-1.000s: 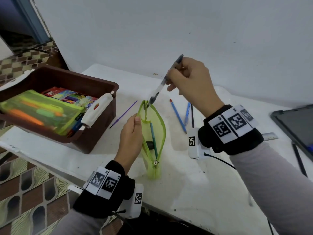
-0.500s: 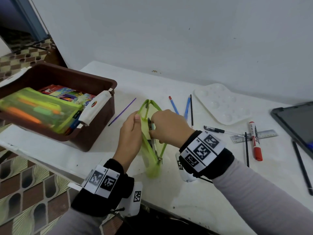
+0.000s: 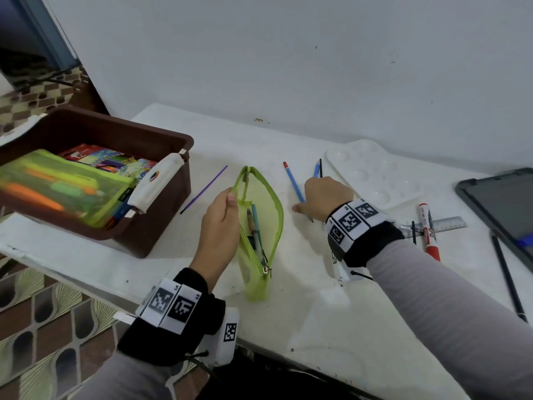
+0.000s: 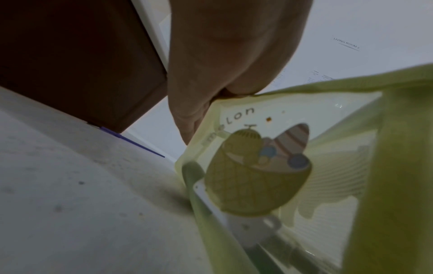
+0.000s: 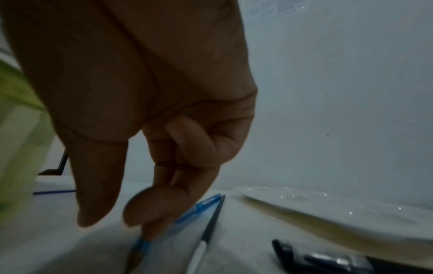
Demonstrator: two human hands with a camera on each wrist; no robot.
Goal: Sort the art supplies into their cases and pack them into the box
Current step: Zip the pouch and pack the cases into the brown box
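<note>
The brown box (image 3: 161,180) is sitting at the left of the head view on the white counter (image 3: 317,313). It is holding one green mesh case (image 3: 63,186) with orange and green items showing through it, and at least one colourful printed pack (image 3: 115,161) behind that case. A white latch handle (image 3: 155,183) is lying over the box's near-right rim.

At centre frame a green zip pouch (image 3: 268,203) is standing with its mouth spread. Three slim writing items are lying inside it; one is a teal pencil (image 3: 255,217).

Loose on the counter, counted: one purple stick (image 3: 204,189) between box and pouch; one blue pencil with a red end (image 3: 292,181); one blue pen (image 5: 199,207) and one thin black pencil (image 5: 213,220) side by side; one white palette (image 3: 372,174); one red marker (image 3: 427,229) crossing one ruler (image 3: 444,225); a dark tablet (image 3: 501,209) at right edge.

The left hand (image 3: 219,223) is pinching the pouch's near rim between thumb and fingers, holding it open. The right hand (image 3: 326,197) is reaching down to the right of the pouch, thumb extended, fingers loosely curled and touching the blue pen's barrel; nothing is gripped.
</note>
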